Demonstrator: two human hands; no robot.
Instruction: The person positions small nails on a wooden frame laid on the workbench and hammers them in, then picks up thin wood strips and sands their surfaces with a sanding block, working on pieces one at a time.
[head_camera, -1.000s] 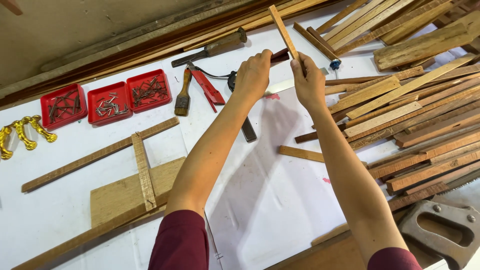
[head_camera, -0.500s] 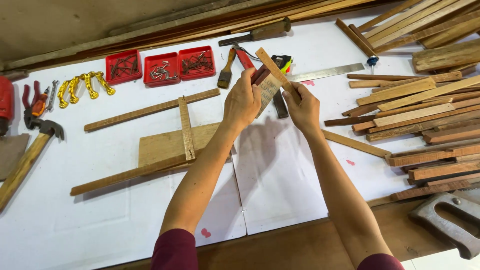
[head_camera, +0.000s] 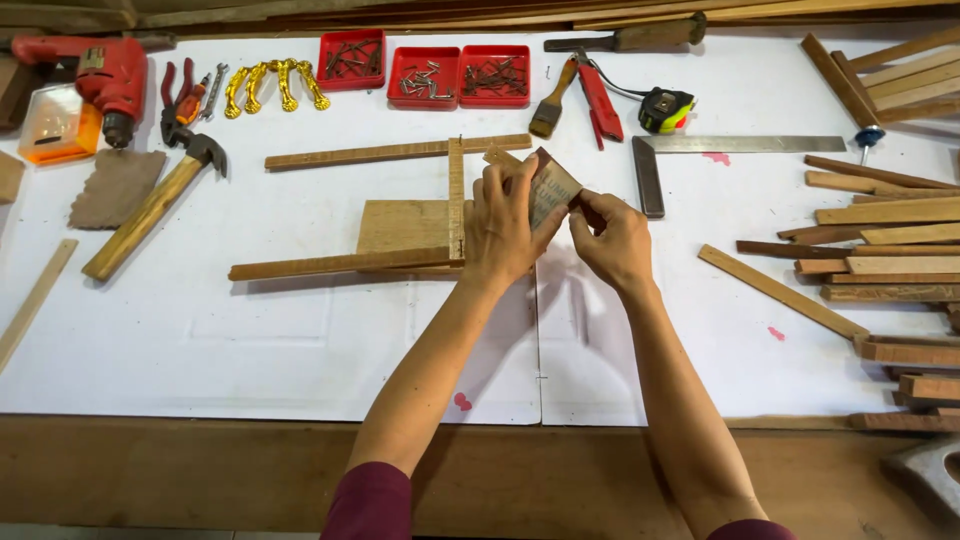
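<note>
My left hand grips a short wooden strip whose end sticks out above the fingers. A piece of sandpaper, grey-brown with print on its back, is folded around the strip. My right hand pinches the sandpaper's right edge. Both hands hover over the white sheet on the workbench. Just left of them lies a rough frame of wooden strips with an upright strip, on a flat board.
Red trays of nails, gold hooks, a red drill, pliers and a hammer line the far left. A brush, tape measure and steel square lie beyond the hands. Wooden strips pile up on the right.
My hands have come back from the far side of the bench toward me, bringing the strip down. The sandpaper now wraps the strip. The view has swung left.
</note>
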